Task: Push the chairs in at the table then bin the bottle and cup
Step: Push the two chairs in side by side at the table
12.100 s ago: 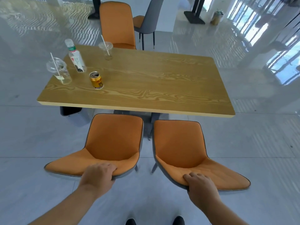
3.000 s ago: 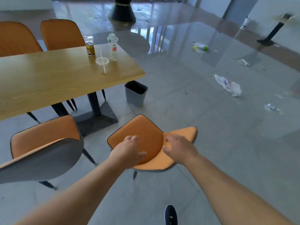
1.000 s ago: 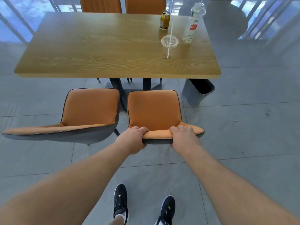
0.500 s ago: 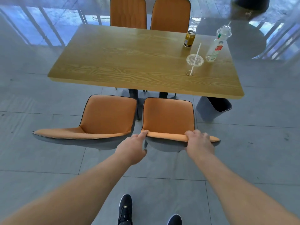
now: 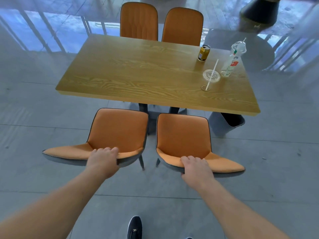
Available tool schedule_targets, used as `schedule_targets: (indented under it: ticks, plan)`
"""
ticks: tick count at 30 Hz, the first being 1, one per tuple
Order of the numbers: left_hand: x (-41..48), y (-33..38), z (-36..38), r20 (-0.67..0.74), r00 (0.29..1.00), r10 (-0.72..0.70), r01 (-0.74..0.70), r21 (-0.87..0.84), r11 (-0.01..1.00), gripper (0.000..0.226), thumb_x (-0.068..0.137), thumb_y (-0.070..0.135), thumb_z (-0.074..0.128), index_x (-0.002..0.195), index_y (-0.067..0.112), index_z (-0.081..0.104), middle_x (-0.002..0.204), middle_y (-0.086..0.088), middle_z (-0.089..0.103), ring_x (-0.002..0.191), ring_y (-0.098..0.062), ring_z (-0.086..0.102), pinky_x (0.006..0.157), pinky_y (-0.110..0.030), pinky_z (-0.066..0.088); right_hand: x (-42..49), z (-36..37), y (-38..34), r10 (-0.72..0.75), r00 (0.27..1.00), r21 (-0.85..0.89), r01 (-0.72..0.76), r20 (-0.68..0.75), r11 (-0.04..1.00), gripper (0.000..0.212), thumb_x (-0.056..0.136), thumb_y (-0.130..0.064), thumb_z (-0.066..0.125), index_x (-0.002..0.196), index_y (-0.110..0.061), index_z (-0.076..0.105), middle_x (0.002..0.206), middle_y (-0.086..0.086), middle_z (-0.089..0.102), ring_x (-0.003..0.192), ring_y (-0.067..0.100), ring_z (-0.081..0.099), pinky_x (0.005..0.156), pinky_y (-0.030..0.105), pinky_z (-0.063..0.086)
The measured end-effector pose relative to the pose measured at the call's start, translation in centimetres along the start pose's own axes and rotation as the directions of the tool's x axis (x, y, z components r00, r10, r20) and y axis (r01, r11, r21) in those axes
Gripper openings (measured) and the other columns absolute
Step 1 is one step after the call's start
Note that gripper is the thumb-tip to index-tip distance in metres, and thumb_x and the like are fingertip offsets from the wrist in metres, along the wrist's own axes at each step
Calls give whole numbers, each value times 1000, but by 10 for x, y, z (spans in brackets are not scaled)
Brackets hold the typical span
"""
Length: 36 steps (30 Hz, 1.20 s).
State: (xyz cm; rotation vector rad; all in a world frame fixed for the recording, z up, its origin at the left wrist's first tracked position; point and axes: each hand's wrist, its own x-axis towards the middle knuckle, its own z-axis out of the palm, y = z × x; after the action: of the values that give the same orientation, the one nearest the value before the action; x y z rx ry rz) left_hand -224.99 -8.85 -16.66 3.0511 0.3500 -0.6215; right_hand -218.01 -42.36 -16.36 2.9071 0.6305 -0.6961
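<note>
Two orange chairs stand side by side in front of me at the near edge of the wooden table (image 5: 138,75). My left hand (image 5: 103,160) grips the top of the left chair's (image 5: 119,130) backrest. My right hand (image 5: 196,167) grips the top of the right chair's (image 5: 183,137) backrest. On the table's right end stand a clear plastic bottle (image 5: 232,62) with a red and green label and a clear lidded cup (image 5: 211,77) with a white straw. A grey bin (image 5: 222,125) sits on the floor under the table's near right corner.
A gold can (image 5: 203,52) stands beside the bottle. Two more orange chairs (image 5: 161,25) are pushed in at the table's far side. A dark round table base (image 5: 259,12) is at the far right. My shoe (image 5: 134,227) shows on the grey tiled floor.
My left hand has moved from the right chair's backrest onto the left chair's backrest. My right hand stays on the right chair. The view has lifted and shifted slightly.
</note>
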Motion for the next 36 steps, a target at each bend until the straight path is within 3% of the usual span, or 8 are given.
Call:
schedule_targets:
  ticks: [4,7,17,26,31,36]
  plan:
    - [5,-50,14,-39,997,67,-66,16,998,29,84,51,58,113,45,57,98,18,63,89,-8,61,77,-29,51,15,7,-9,11,997,-38,-14,-70,999,28,91,-45,63,115,-31,56,105,-5,65,94,23,61,74,40,42]
    - [11,-51,22,-107,985,132,-128,40,991,26,84,58,55,106,45,58,90,20,64,79,-5,61,66,-27,48,17,18,-5,6,991,-39,-11,-131,999,20,88,-42,63,106,-34,60,95,-10,67,82,18,61,65,35,40]
    - [8,-53,24,-174,963,206,-202,39,979,17,85,54,58,91,39,63,75,19,62,62,-6,58,56,-25,50,18,22,-3,-8,987,-20,5,-158,1000,16,87,-41,63,103,-37,62,88,-12,67,75,15,59,60,32,36]
    - [6,-50,25,-200,949,244,-237,58,970,16,81,37,68,73,36,54,67,17,56,54,-8,48,47,-24,33,14,20,-7,-27,987,-50,19,-160,999,9,90,-36,59,98,-35,58,85,-9,63,72,17,53,59,34,34]
    - [4,-32,21,-162,928,337,-333,53,942,5,88,34,58,84,33,60,79,15,61,66,-10,57,58,-23,40,14,12,-15,-138,979,12,141,-151,990,7,92,-23,60,93,-30,63,85,-8,63,76,17,54,63,29,40]
    - [-5,-15,37,-142,848,511,-506,77,859,9,84,38,65,79,30,63,70,13,59,54,-9,52,49,-21,42,5,26,-19,-335,938,9,337,-84,941,8,86,-25,67,86,-24,59,83,-4,66,74,18,61,61,27,43]
